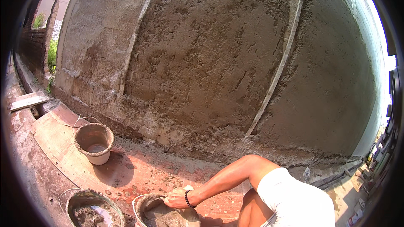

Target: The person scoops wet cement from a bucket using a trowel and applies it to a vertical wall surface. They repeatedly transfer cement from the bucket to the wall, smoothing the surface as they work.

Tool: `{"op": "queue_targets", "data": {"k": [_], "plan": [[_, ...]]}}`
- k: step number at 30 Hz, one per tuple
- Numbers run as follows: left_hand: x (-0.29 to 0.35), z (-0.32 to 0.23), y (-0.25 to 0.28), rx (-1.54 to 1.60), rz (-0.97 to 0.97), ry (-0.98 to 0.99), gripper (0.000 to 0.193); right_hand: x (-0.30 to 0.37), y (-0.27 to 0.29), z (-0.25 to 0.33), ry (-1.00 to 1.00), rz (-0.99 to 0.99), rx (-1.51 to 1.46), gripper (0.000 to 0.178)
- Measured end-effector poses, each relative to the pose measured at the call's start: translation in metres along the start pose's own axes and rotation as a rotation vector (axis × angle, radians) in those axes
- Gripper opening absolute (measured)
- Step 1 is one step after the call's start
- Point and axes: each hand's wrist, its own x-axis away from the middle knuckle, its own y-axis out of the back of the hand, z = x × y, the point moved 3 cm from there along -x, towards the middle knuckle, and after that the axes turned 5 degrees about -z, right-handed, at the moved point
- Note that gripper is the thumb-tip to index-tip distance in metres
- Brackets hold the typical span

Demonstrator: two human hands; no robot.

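Observation:
My right arm, in a white sleeve with a dark beaded bracelet at the wrist, reaches left across the lower middle. My right hand (177, 198) is closed at the far rim of a bucket (145, 205), its fingers curled over the edge. Wet grey mortar (166, 216) lies inside that bucket, which the lower edge of the view cuts off. Just left stands a second bucket (72, 201) holding mortar and a pale, wet patch. Farther back, a mortar-smeared bucket (100, 158) with a raised wire handle looks mostly empty. My left hand does not show.
Ahead rises a wall (206, 59) coated in rough wet mortar, with two pale vertical strips (283, 65) on it. Reddish boards (59, 138) strewn with mortar crumbs cover the ground. Loose planks (31, 101) lie at far left; assorted clutter (376, 153) lines the right edge.

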Motion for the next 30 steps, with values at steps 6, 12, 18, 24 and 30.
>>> {"op": "queue_targets", "data": {"k": [6, 12, 18, 24, 30], "plan": [[-0.002, 0.006, 0.01, -0.067, -0.024, 0.061, 0.052, 0.03, -0.006, 0.029, 0.124, 0.114, -0.229, 0.019], [0.009, -0.01, -0.009, 0.208, 0.033, 0.341, 0.055, 0.046, -0.02, 0.028, 0.01, 0.27, -0.241, 0.018], [0.003, -0.008, 0.008, 0.157, 0.009, 0.315, 0.053, 0.006, 0.032, 0.009, -0.005, 0.074, 0.067, 0.011], [0.005, -0.021, -0.002, 0.122, -0.002, 0.336, 0.053, 0.008, 0.046, -0.005, -0.047, -0.014, 0.1, 0.013], [0.011, -0.017, -0.013, 0.192, -0.002, 0.369, 0.052, 0.032, -0.027, 0.044, -0.009, 0.15, -0.157, 0.018]]}}
